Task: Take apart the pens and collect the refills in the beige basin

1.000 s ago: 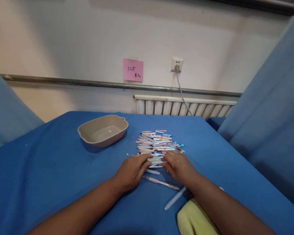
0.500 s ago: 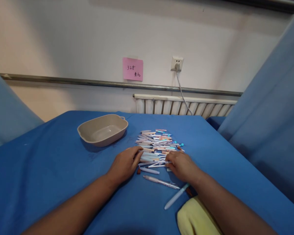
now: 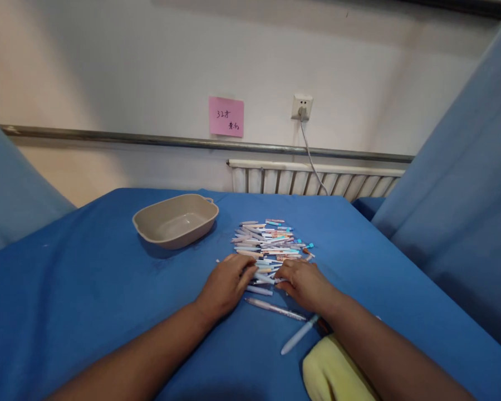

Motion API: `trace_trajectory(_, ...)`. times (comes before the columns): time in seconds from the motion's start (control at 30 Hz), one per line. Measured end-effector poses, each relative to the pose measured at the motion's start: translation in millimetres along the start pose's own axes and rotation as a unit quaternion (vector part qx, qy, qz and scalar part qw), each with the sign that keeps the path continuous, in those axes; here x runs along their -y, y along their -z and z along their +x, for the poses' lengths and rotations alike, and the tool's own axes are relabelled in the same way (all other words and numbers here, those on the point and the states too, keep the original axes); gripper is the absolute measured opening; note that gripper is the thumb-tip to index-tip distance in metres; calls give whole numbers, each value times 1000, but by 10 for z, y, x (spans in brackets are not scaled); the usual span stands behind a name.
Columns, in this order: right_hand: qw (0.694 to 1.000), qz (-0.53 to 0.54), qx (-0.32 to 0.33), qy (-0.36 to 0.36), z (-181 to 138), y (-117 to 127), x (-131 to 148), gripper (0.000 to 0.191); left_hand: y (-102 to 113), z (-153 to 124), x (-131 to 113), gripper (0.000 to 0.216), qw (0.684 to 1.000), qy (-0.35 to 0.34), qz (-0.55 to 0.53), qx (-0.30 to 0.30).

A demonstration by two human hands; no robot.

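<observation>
A loose heap of many pens [image 3: 250, 236], mostly white, pastel and light purple, lies across the middle of the blue-covered table. At the near left of the heap, my left hand [image 3: 225, 285] is curled over the ends of several pens, with its fingers closed on them. My right hand [image 3: 308, 285] is closed on the opposite ends; its fingers hide which pens it grips. Just below the hands lie a pale purple pen [image 3: 259, 290] and a silvery clear pen [image 3: 273, 308]. A light blue pen [image 3: 298, 336] slants beneath my right wrist.
An empty beige basin [image 3: 186, 238] stands at the back left. Beside my right forearm is a soft yellow cloth item [image 3: 332, 367]. Beyond the blue table cover [image 3: 87, 267] are a radiator [image 3: 288, 181] and a plugged-in cord [image 3: 309, 156]. Blue curtains [image 3: 455, 195] hang at both sides.
My left hand has moved right, further over the pens, and my right hand has shifted slightly left. The gap between them is narrower, and the near pens between them have shifted.
</observation>
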State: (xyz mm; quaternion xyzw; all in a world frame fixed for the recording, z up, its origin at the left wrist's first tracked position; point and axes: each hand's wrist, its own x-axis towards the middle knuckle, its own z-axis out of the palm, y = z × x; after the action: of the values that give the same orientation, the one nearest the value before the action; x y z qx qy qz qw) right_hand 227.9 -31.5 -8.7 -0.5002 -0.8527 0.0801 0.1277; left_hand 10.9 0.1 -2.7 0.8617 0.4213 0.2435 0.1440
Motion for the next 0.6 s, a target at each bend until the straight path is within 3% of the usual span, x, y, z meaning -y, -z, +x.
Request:
trace_trajectory(0.1, 1000, 16, -1, 16, 4, -10, 5, 18, -43, -7, -39, 20, 994, -92, 2, 59)
trace_trajectory(0.17, 999, 25, -7, 20, -2, -6, -25, 17, -46, -9, -35, 14, 990, -117, 5, 77)
trace_trajectory(0.3, 1000, 25, -13, 4, -19, 18, -163, 15, -52, -16, 2, 11, 991, -106, 21, 79)
trace_trajectory(0.53, 996, -16, -7, -90, -49, 107, -330, 20, -1, -28, 18, 17, 993, -94, 21, 65)
trace_trajectory(0.6, 997, 4, -11, -77, -72, 120, -271, 21, 29, -41, 1, 31, 990, -117, 18, 70)
